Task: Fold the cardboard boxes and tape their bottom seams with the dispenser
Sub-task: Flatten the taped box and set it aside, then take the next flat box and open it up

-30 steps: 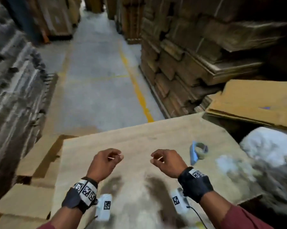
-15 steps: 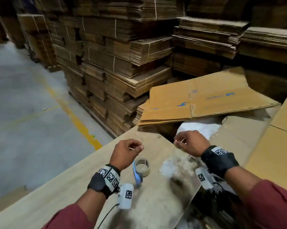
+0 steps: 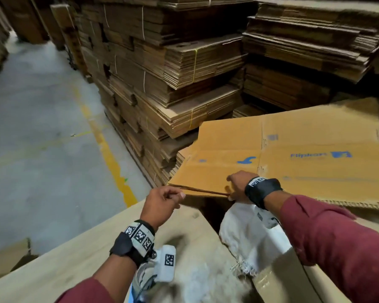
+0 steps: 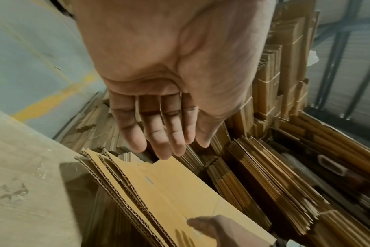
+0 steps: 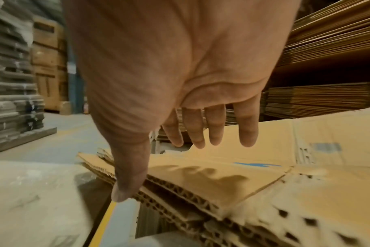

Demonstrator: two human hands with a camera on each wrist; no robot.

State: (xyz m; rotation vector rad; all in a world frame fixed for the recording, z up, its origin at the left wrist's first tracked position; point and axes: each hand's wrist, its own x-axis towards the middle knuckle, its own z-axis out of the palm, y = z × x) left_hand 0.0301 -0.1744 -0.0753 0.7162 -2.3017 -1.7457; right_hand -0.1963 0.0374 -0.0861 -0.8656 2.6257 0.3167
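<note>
We see two hands reaching toward one stack of flattened yellow-brown corrugated cardboard boxes with blue print point(image 3: 293, 149), which lies to the right and far side of the pale work surface point(image 3: 53, 270). At least three flat boxes show at the stack's near edge in the right wrist view. Our right hand point(image 3: 238, 184) has its four fingers point(image 5: 246, 133) stretched loose above the top box and its thumb against the near edge, gripping nothing yet. Our left hand point(image 3: 160, 204) hangs just left of the stack's near corner; from the head it looks curled, from the wrist its fingers point(image 4: 158, 133) lie loosely extended and hold nothing. One tape dispenser point(image 3: 142, 281) sits near us, half hidden beneath the left wrist. One white sack point(image 3: 249, 232) lies under the right forearm.
</note>
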